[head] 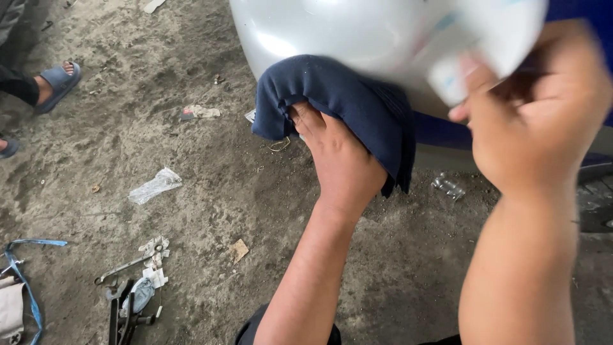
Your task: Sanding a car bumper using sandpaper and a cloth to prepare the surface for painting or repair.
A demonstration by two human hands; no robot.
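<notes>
A: Where is the cloth?
B: Left hand (341, 163) presses a navy cloth (345, 102) against the silver panel (332, 32), fingers clamped. Right hand (536, 121) pinches a blurred white bottle (491, 45). Probably best rubbed evenly.

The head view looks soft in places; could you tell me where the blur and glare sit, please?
In the head view, the right hand and the pale object it holds are smeared by motion blur; the left hand and the dark blue cloth are sharp; the silver panel carries soft white glare; the sandy ground lies in even, diffuse light with only faint shadows.
</notes>
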